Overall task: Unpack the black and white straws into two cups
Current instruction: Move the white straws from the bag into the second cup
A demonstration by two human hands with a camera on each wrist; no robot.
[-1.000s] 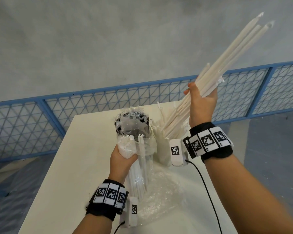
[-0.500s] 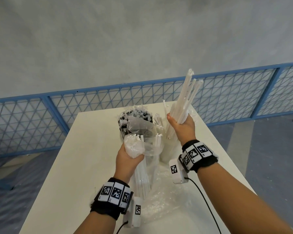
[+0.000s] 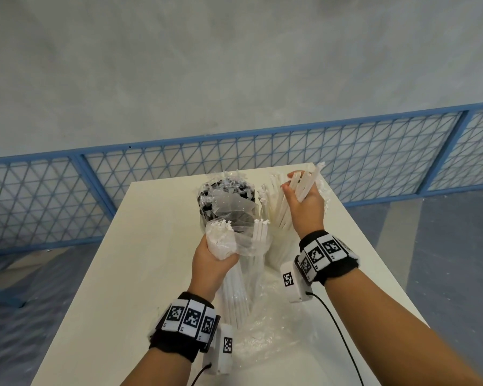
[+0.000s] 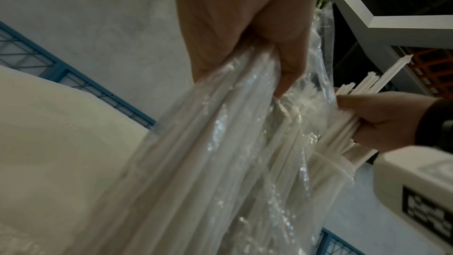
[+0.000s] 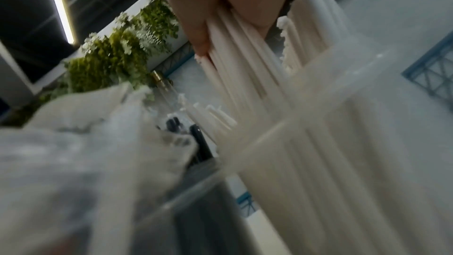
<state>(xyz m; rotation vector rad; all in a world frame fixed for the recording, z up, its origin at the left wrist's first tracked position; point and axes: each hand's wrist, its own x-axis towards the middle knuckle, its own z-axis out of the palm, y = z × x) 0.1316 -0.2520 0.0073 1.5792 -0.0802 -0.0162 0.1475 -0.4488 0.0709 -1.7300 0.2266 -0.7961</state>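
We are seating white straws (image 3: 304, 188), clutched in our right hand (image 3: 304, 207), into the clear cup (image 3: 276, 246) below that grip. Our left hand (image 3: 212, 260) grips the plastic bag (image 3: 234, 240) of remaining straws. Next: release, then pull another handful.

On the table (image 3: 140, 246), which runs from the lower centre of the head view up to mid-frame, two cups stand side by side at the far end: the left cup (image 3: 204, 215) and, just right of it, the right cup (image 3: 276, 246). The bag of straws (image 3: 243, 291) stands below them, gripped by the left hand (image 3: 212, 260). The right hand (image 3: 304, 201) holds a bundle of straws (image 3: 307, 182) above the right cup. A fence (image 3: 67, 196) crosses behind the table.
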